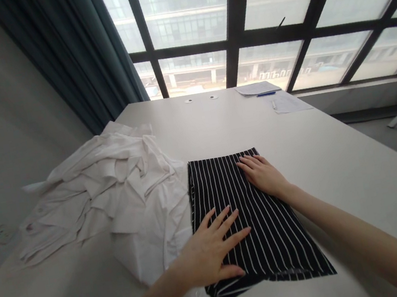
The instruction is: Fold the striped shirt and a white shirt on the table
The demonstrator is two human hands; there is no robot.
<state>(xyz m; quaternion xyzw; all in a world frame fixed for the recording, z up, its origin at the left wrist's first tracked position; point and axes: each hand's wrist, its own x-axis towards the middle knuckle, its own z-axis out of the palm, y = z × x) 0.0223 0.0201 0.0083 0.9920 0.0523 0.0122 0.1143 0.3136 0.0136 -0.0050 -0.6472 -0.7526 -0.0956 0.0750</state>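
Nothing written can be read here: no label, brand, number or sign. The sheets of paper (290,103) at the far end of the table (337,160) are too small and pale to tell whether they carry any writing. The striped cloth (220,185) shows only thin white lines on black. The buildings beyond the window (186,8) are washed out.

Centre frame: your left hand (210,252) and right hand (263,174) lie flat, fingers spread, on the folded striped cloth (251,221). Just left, touching it: white shirts (116,203). Papers (273,95) upper right on the table (357,167).
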